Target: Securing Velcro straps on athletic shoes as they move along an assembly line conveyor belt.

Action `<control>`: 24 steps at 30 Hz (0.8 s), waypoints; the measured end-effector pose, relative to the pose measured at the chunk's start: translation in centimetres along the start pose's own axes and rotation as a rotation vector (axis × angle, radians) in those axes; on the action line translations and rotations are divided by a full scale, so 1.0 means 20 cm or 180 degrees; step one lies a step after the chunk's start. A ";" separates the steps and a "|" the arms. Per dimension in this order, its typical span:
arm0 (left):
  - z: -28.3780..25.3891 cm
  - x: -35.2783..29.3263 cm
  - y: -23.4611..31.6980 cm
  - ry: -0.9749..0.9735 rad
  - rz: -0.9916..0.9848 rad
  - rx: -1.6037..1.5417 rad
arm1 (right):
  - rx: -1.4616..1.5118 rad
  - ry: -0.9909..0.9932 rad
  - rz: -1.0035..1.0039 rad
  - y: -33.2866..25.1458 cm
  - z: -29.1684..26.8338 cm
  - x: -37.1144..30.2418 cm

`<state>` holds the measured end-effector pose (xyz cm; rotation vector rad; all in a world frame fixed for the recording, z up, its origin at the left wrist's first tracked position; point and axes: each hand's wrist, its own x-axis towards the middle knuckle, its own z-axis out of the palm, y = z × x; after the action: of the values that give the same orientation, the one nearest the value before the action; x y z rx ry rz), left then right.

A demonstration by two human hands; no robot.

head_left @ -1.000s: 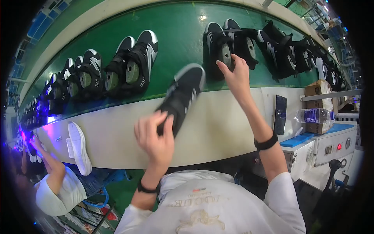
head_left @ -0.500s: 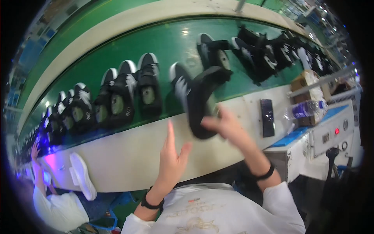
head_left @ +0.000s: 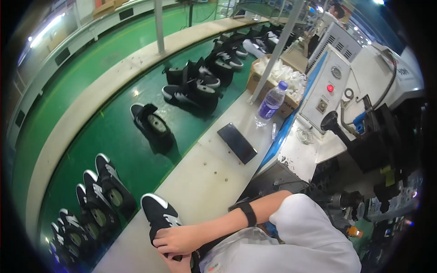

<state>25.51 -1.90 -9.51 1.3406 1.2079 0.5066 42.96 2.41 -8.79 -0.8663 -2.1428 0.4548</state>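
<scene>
A black sneaker (head_left: 160, 210) with a white toe rim and white laces is held close against my body, its toe pointing away over the pale table edge. My right hand (head_left: 180, 239) lies across the shoe's upper with its fingers bent over it. Just below, my left hand (head_left: 176, 263) grips the same sneaker near its opening, partly hidden by the right hand and the picture's lower rim. Nearest on the green belt (head_left: 123, 132) is a row of similar shoes (head_left: 109, 182), left of my hands.
Farther along, a single black shoe (head_left: 154, 125) and a cluster of shoes (head_left: 195, 86) sit on the belt. A dark phone (head_left: 237, 143), a purple-labelled bottle (head_left: 272, 103) and a carton with white stuffing (head_left: 284, 77) stand on the pale ledge (head_left: 207, 175). A control panel (head_left: 325, 88) rises at right.
My view has swung right. The sneaker in my right hand has come off the belt side toward my body, and my left hand, earlier open and apart, now holds it too.
</scene>
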 end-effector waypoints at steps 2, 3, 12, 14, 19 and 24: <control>0.00 -0.02 0.01 0.0104 0.0167 0.0002 | 0.0013 -0.0115 -0.0247 0.04 0.08 0.03; 0.00 -0.01 0.02 0.0112 0.0250 0.0000 | 0.0150 -0.0067 -0.0251 0.06 0.10 0.04; 0.04 0.04 0.09 0.0546 0.0860 -0.0126 | 0.1594 0.1210 0.1142 -0.11 0.18 -0.01; 0.04 0.04 0.09 0.0649 0.0963 -0.0149 | 0.1425 0.1290 0.1021 -0.14 0.10 -0.07; -0.08 0.00 -0.05 0.0678 0.0979 -0.0282 | 0.0681 0.1238 0.1621 -0.15 0.04 -0.28; -0.03 -0.04 0.10 0.0849 0.0587 0.0097 | 0.0855 0.1245 0.2067 -0.21 0.14 -0.23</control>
<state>25.38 -1.92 -7.24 1.4512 1.3174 0.8220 41.06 -3.88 -10.62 -1.3592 -1.3776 0.7987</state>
